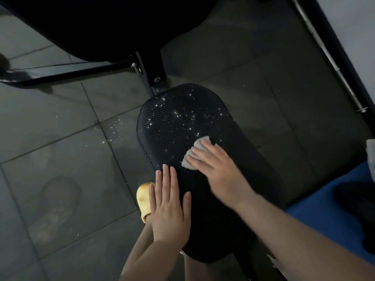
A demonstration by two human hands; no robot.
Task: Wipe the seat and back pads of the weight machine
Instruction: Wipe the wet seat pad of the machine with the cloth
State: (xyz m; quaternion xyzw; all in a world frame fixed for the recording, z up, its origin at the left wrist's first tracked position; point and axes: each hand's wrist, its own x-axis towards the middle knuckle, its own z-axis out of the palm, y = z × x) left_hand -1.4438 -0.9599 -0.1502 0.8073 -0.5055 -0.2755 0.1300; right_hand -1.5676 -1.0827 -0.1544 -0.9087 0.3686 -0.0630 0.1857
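Right hand [215, 165] flat on the grey cloth [194, 153], fingers straight and slightly spread, pressing it onto the middle of the black ribbed seat pad [178, 118]; left hand [170, 207] lies palm-down on the pad's near left edge, fingers straight and together; droplets glint on the far end.

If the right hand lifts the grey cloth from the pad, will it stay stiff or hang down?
The cloth lies crumpled under the right hand, so it probably droops when lifted. It looks small and thin, likely light. Droplets glitter on the pad, so it may get damp and cling slightly.
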